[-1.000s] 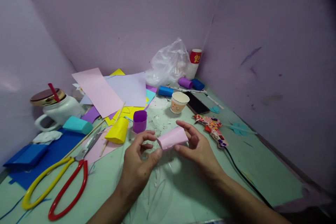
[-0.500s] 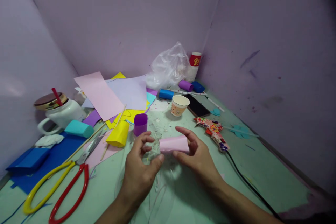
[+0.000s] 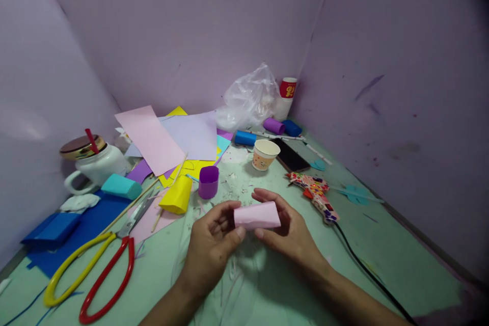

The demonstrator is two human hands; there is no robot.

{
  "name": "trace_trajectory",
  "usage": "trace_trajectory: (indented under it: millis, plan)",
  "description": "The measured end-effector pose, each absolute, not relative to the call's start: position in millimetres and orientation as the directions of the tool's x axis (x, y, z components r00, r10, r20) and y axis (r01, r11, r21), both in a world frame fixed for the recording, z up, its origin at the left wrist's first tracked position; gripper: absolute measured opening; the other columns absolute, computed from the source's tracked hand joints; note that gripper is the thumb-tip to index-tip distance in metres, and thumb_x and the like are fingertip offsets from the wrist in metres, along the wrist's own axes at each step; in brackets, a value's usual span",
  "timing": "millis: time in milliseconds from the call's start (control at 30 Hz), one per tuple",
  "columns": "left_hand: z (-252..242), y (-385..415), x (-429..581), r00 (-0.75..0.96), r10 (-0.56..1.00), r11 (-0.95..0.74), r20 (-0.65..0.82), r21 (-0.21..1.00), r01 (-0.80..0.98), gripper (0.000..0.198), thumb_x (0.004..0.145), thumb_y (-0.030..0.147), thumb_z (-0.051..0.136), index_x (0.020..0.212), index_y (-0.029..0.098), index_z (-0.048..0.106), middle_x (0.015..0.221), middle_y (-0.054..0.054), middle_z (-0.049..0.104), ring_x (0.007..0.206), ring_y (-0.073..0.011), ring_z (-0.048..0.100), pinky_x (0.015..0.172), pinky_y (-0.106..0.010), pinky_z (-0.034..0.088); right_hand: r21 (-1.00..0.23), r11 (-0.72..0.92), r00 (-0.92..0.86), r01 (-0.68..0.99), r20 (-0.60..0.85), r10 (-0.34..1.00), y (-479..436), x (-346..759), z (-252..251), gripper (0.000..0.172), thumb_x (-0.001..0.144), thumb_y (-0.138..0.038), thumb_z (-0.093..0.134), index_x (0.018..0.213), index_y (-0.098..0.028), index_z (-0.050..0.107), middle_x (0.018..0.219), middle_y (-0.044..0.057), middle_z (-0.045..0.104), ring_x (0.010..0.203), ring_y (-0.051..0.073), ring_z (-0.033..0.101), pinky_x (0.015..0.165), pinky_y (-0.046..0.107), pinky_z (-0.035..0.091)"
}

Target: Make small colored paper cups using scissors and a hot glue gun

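A pink paper tube (image 3: pixel 256 215) lies sideways between my two hands, above the table. My left hand (image 3: pixel 214 237) has its thumb and fingers closed on the tube's left end. Around the right end curl the fingers of my right hand (image 3: pixel 288 224), its thumb along the lower edge. Just beyond my left hand stands a purple paper tube (image 3: pixel 208 183), its open end up. A yellow paper tube (image 3: pixel 176 196) lies tilted to the left of it.
Large scissors (image 3: pixel 124 234) with yellow and red handles lie at the left, near a white mug (image 3: pixel 101 165). A patterned glue gun (image 3: pixel 315 191) with a black cord rests at the right. Behind are a paper cup (image 3: pixel 264 157), a phone (image 3: pixel 290 155) and sheets of paper (image 3: pixel 153 140).
My left hand's fingers have come onto the left end of the pink tube, where they were apart from it before. The whole view has shifted slightly.
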State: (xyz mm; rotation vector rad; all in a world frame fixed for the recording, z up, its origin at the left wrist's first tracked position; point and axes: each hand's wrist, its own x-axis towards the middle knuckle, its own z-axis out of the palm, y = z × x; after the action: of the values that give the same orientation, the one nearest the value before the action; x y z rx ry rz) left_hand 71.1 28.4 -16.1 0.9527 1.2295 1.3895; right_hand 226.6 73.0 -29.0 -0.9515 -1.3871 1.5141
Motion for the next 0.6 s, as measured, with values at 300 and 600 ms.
trace_trajectory:
  millis: [300,600]
  plan:
    - [-24.2,30.0,65.2,-0.089,0.987,0.077,-0.131,0.888,-0.454,0.049,0.068,0.023,0.075,0.114,0.015,0.060,0.097,-0.007,0.070,0.088,-0.0179,0.064,0.075,-0.026,0.052,-0.941,0.336,-0.220,-0.028,0.334,0.917,66.4,229.7,-41.5,0.050,0.073,-0.020,0.068,0.119,-0.026,0.052,0.085,0.003,0.066,0.086,0.023,0.062,0.087,0.042,0.043]
    - [-24.9,31.9,67.4,-0.109,0.990,0.038,-0.089,0.914,-0.403,0.062,0.068,0.022,0.075,0.123,0.016,0.046,0.106,-0.012,0.069,0.094,-0.0216,0.065,0.074,-0.027,0.052,-0.934,0.351,-0.125,-0.067,0.357,0.926,66.5,227.7,-42.5,0.058,0.073,-0.021,0.069,0.125,-0.028,0.045,0.112,0.006,0.063,0.099,0.022,0.060,0.097,0.042,0.038]
